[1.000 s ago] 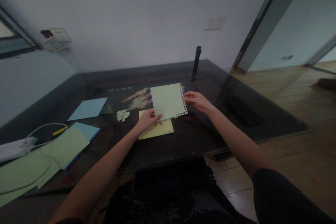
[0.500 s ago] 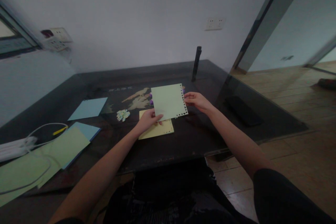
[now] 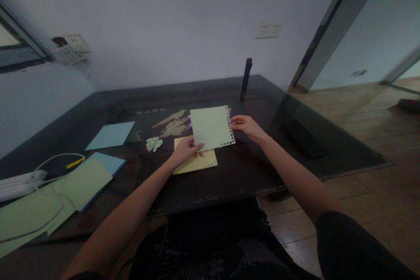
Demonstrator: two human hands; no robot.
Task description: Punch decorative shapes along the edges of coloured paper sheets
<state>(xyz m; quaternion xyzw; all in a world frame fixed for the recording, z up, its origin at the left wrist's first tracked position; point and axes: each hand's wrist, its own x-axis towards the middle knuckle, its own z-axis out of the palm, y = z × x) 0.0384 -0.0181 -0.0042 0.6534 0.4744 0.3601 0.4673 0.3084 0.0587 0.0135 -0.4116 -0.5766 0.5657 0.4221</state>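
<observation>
I hold a pale green sheet [image 3: 210, 127] tilted up above the dark table [image 3: 229, 175]; small holes run along its right and bottom edges. My left hand [image 3: 184, 148] pinches its lower left corner. My right hand [image 3: 245, 125] grips its right edge. Under the sheet a yellow sheet [image 3: 197, 162] lies flat on the table. A purple object [image 3: 189, 122] shows just behind the green sheet's left edge, mostly hidden.
A small heap of paper cut-outs [image 3: 153, 143] lies left of the yellow sheet. Light blue sheets [image 3: 110, 135] and green sheets [image 3: 78, 183] lie at the left, with a white cable [image 3: 49, 162]. A black post [image 3: 245, 79] stands at the back.
The green sheet has shifted very slightly to the right in both hands. Otherwise nothing has visibly changed.
</observation>
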